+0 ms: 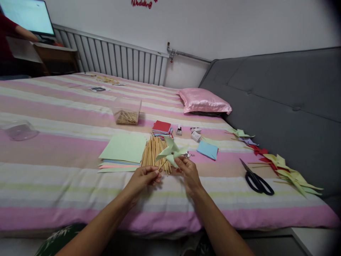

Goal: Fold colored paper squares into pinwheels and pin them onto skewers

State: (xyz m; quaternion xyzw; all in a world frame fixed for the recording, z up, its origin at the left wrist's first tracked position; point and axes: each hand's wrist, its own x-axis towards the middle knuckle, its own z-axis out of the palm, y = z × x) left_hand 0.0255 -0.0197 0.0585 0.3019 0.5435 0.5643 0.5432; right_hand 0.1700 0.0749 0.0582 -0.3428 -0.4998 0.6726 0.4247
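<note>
A light green paper pinwheel [172,152] on a thin wooden stick is held up in front of me, with a small dark pin at its centre. My left hand [146,176] pinches the stick between thumb and fingers. With thumb and fingertips closed on a lower blade of the pinwheel, my right hand [188,173] is at its right side. Just behind lies a bundle of wooden sticks [151,153]. Left of the bundle is a stack of coloured paper sheets [124,149], pale green on top. Small metal pieces [188,154] lie partly hidden behind the pinwheel.
Black-handled scissors [257,179] and several finished pinwheels [279,161] lie right. Beyond are red paper squares [162,127], blue squares [207,150], a small bottle [179,130], a clear stick box [126,112] and a pink pillow [204,100]. Another person's arm [25,33] shows far left.
</note>
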